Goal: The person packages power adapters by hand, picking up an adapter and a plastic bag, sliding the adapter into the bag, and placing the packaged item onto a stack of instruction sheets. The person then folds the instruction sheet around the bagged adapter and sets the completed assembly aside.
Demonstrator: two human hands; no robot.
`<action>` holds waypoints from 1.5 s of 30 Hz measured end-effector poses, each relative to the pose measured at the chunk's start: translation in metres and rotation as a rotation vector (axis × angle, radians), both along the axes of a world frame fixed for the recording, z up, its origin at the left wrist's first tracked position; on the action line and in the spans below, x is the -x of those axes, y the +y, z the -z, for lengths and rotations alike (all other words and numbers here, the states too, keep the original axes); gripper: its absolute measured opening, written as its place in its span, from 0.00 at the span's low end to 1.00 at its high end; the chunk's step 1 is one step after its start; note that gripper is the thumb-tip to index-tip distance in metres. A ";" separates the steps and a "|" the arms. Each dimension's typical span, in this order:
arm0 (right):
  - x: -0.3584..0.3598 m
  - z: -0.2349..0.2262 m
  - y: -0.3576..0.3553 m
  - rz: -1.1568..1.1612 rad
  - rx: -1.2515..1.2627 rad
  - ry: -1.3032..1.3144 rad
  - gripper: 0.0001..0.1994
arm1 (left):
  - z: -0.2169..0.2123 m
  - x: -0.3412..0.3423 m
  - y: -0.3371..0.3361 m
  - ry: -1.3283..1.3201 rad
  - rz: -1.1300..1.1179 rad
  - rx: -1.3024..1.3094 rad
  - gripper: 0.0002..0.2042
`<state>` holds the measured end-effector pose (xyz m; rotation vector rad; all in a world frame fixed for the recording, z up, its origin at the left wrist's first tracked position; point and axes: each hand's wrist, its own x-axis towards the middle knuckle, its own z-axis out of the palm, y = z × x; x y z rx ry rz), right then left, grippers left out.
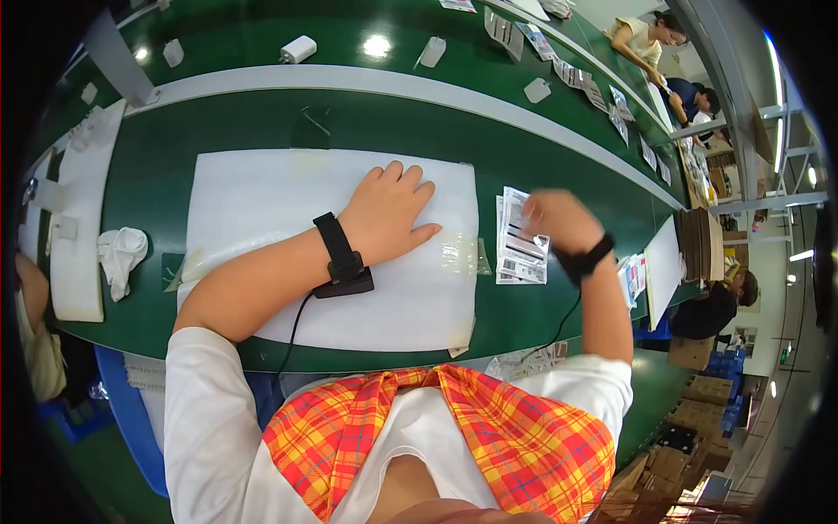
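Note:
My left hand (391, 212) lies palm down on a white foam sheet (262, 201) taped to the green table (148, 192). Its fingers are spread, and nothing is in it. To the right of the sheet sits a small stack of flat printed packets (521, 262), white and grey with dark bars. My right hand (566, 220) is over the upper right part of that stack, blurred by motion. Its fingers look bent, but whether they pinch a packet cannot be made out. Each wrist wears a black strap with a cable.
Beyond a pale rail (367, 79), a green belt carries white plug adapters (298, 50) and printed packets (576, 79). A crumpled white cloth (122, 253) and a white foam strip (80, 236) lie left. More packets (633, 278) stand right. Co-workers sit along the line.

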<state>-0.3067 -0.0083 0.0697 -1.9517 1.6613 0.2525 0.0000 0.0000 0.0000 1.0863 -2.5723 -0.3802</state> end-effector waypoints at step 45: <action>-0.036 -0.007 -0.046 0.324 0.321 -1.160 0.26 | 0.010 0.009 -0.014 0.117 0.146 -0.113 0.20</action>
